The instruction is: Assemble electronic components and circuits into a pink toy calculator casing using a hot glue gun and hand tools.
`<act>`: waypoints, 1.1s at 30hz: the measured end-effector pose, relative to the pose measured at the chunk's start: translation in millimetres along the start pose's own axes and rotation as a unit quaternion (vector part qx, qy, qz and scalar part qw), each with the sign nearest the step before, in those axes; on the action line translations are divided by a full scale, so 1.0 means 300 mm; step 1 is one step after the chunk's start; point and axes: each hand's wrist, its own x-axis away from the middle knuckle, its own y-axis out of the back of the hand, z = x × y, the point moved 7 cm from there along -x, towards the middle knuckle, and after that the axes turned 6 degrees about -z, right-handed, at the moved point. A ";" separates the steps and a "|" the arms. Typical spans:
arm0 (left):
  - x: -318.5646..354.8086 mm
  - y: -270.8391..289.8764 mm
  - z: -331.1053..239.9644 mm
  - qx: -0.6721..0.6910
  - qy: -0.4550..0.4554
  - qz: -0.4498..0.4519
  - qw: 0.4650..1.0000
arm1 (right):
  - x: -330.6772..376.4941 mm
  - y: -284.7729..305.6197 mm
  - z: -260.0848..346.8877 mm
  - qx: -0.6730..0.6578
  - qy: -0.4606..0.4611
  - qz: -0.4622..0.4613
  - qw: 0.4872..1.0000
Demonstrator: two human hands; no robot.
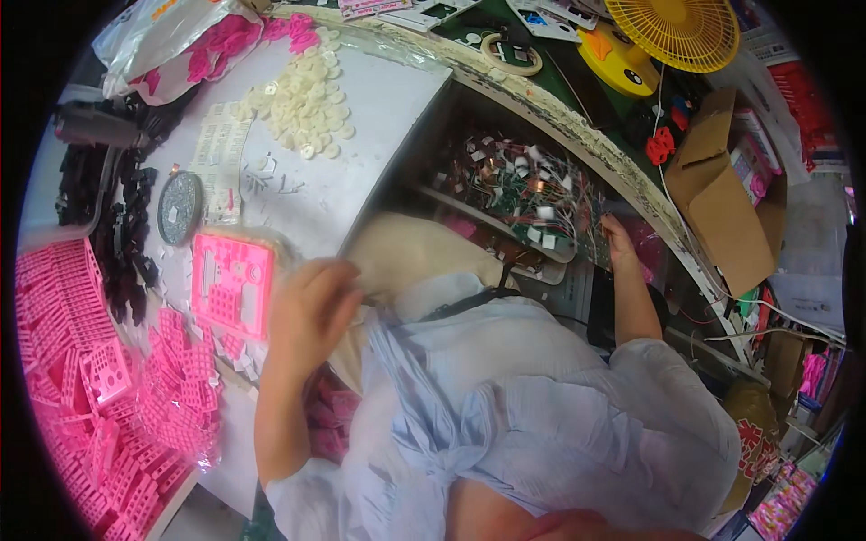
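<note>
My left hand [320, 302] is raised over the table's edge, its fingers smeared by motion. Closest to it lies a pink plastic panel [232, 284] with cut-out openings and a block of small keys. My right hand [620, 242] is over on the right, beside a tray full of wired circuit boards [532, 185] with white connectors. Its fingers are closed at the tray's right end, against a dark, speckled flat piece that I cannot make out. Left of the pink panel lies a round grey dish [179, 208] with glittery contents.
Stacked pink plastic parts [68, 361] fill the left side, with bagged pink parts [180, 388] beside them. Black parts [126, 225] lie behind. Cream discs [307, 99] are heaped on the white table [379, 108]. A cardboard box [726, 216] and yellow fan [677, 32] stand right.
</note>
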 end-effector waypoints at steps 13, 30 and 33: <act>-0.263 -0.480 0.168 0.251 0.176 0.101 0.946 | -0.012 -0.553 -0.241 -0.096 -0.080 0.007 0.992; -0.336 -0.640 0.229 0.235 0.219 0.151 0.935 | 0.066 -0.397 -0.116 -0.062 -0.073 0.043 0.995; -0.348 -0.695 0.163 0.285 0.260 0.174 0.906 | 0.088 -0.418 -0.060 -0.041 -0.062 0.056 0.996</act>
